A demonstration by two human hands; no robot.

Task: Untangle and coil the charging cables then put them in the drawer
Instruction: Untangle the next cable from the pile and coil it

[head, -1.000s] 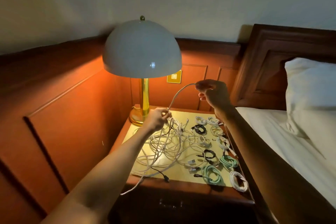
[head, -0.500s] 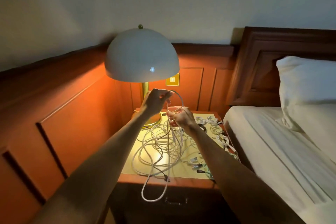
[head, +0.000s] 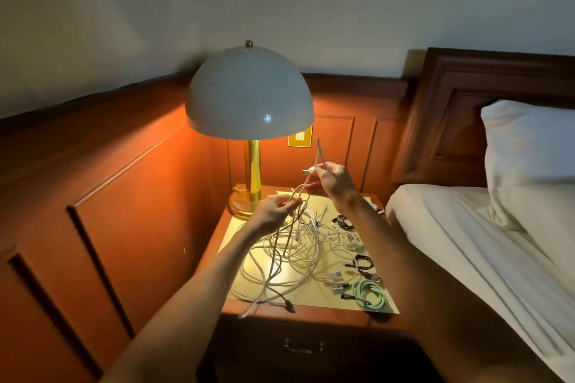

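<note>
The fingers [head: 315,172] of the right hand [head: 334,181], just right of the frame's centre, are curled and pinch a white cable [head: 318,154] close to its silver plug, which pokes out to the left of the fingertips. A short bend of that cable stands up above the hand, in front of the yellow wall plate [head: 299,136]. Lower and to the left, the left hand [head: 272,211] has its fingers [head: 291,203] closed on a few strands, pale and dark, that rise toward the right hand and drop into the tangle [head: 298,253] below. Both hands are raised above the desk [head: 311,306].

The tangle of loose white cables sprawls over the middle of the desk's pale top. One white strand [head: 249,310] hangs over the front edge, and a dark plug [head: 289,308] lies just beside it. Along the right part of the top sit coiled cables: a mint-green coil [head: 370,292] near the front right corner, a black coil [head: 362,261] behind it, and another black coil [head: 343,222] farther back, next to the right forearm.

Under the top, at the bottom centre, the drawer [head: 264,348] is closed, and its handle is dimly visible. A lit lamp [head: 249,93] with a white dome shade stands at the desk's back left corner. A bed [head: 466,227] with a white pillow [head: 529,149] and a wooden headboard fills the right side
</note>
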